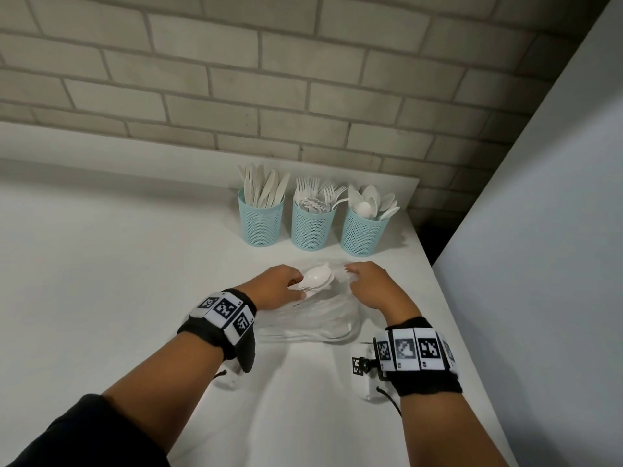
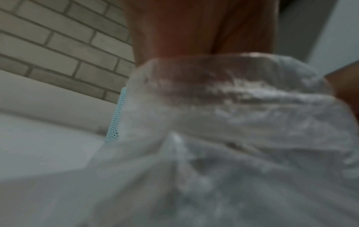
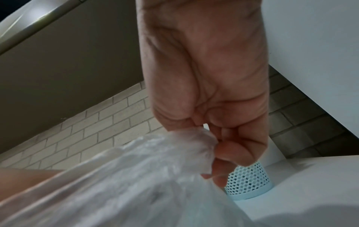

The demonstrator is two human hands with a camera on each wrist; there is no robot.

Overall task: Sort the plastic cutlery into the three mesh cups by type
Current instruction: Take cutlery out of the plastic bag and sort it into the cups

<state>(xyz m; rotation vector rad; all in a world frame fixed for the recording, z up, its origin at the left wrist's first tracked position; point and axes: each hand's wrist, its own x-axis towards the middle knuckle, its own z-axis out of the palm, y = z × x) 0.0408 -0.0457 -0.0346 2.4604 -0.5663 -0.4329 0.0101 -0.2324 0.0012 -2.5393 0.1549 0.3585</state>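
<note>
At the middle of the head view, the left hand (image 1: 274,286) reaches forward, its grip curled round a nested bunch of white spoons (image 1: 317,279) at the mouth of a clear plastic bag (image 1: 313,323). The right hand (image 1: 371,283), just to the right, pinches the bag's edge between thumb and fingers (image 3: 233,151). The bag lies on the white tabletop (image 1: 101,264). Above centre stand three blue mesh cups: knives cup (image 1: 261,222), forks cup (image 1: 312,229), spoons cup (image 1: 363,234), before a brick wall (image 1: 236,79).

Dim, soft light is leaving faint shadows on the worktop (image 1: 101,264), while both wrist views are blurring close up.
</note>
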